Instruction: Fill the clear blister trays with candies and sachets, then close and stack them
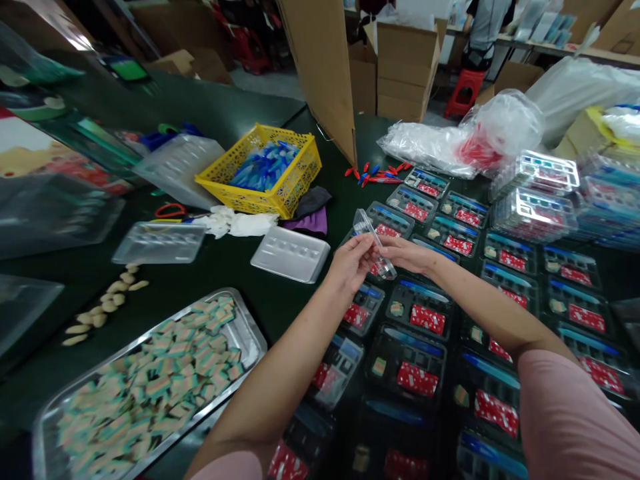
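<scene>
Head view: a clear case (pixel 369 230) is held aloft between both hands, tipped up on edge, its long axis slanting from upper left to lower right. Left hand (pixel 351 259) has its fingers closed in a pinch on the near-left side; right hand (pixel 406 253) holds the opposite side with straighter fingers, thumb hard to make out. Neither hand is nearer: both touch it. Packs (pixel 407 357) lie in rows on the surface (pixel 286 300) beneath and rightward; a pale tray (pixel 290 257) sits left of the left hand.
</scene>
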Available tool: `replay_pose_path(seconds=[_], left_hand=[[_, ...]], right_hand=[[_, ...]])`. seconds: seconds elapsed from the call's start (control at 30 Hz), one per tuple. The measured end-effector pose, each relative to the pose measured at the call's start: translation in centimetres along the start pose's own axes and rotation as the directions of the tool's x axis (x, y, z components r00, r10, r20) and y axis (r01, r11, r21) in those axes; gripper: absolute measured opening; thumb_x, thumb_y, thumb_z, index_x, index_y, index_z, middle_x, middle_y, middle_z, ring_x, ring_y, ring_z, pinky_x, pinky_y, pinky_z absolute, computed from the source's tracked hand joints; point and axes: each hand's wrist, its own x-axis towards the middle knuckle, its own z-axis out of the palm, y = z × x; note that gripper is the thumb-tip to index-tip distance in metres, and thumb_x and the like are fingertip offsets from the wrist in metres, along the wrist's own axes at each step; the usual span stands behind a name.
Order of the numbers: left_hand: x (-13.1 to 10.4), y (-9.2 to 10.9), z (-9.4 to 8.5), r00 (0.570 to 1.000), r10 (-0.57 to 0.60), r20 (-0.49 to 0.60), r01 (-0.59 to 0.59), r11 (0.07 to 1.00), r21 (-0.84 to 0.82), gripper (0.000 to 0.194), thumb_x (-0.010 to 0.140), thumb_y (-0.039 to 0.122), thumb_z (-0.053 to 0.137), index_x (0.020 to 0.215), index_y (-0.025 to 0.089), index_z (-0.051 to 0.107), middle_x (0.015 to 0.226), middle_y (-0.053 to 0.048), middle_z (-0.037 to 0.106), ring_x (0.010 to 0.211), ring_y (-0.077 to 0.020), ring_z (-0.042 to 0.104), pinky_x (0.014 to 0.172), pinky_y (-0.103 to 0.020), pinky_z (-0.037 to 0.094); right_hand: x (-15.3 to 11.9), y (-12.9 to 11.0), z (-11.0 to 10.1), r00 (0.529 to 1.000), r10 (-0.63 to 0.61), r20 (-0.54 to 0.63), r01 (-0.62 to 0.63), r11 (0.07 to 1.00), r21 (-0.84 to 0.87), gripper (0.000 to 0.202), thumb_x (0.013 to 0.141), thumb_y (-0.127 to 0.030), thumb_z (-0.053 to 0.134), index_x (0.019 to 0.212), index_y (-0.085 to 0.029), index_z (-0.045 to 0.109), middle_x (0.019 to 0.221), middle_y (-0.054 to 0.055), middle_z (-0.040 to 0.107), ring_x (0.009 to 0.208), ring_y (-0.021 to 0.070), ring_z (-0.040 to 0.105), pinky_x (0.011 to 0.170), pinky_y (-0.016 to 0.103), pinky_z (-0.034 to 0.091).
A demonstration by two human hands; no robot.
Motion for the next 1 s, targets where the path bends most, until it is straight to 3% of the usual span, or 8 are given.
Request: replay_pose_path(seconds=[0.2, 0.57, 1.0], left_hand=[[-0.05, 0.32, -0.07, 0.998, -0.055, 0.003, 0.055, 0.998, 0.029, 0.018, 0.072, 0.014, 0.082, 0.071, 0.011, 0.065, 0.059, -0.001, 0.063, 0.051, -0.0065, 0.058, 0.054, -0.015, 0.05], [-0.11, 0.02, -0.44, 1.0, 0.013, -0.013, -0.012, 0.998, 0.059, 0.018, 0.068, 0.017, 0.084, 0.073, 0.01, 0.069, 0.059, -0.003, 0.065, 0.053, -0.0081, 0.06, 0.055, -0.017, 0.05], [0.2, 0.19, -0.62, 0.997, -0.076, -0.02, 0.076, 0.997, 0.022, 0.018, 0.073, 0.013, 0.081, 0.069, 0.011, 0.063, 0.058, 0.0, 0.064, 0.05, -0.0065, 0.06, 0.055, -0.015, 0.051]], right_hand=[[-0.08, 0.12, 0.09, 1.0, 0.019, -0.012, -0.018, 1.0, 0.022, 0.06, 0.078, -0.047, 0.078, 0.131, -0.025, 0.06, 0.118, 0.005, 0.068, 0.106, 0.0183, 0.064, 0.087, 0.027, 0.053], [-0.27, 0.03, 0.14, 0.999, 0.033, -0.012, -0.033, 0.999, 0.007, 0.063, 0.078, -0.047, 0.078, 0.134, -0.026, 0.058, 0.121, 0.004, 0.067, 0.107, 0.018, 0.063, 0.086, 0.026, 0.052], [-0.15, 0.51, 0.09, 0.997, 0.059, -0.044, -0.057, 0.997, 0.046, 0.063, 0.073, -0.047, 0.083, 0.128, -0.024, 0.062, 0.116, 0.004, 0.067, 0.103, 0.017, 0.063, 0.083, 0.025, 0.053]])
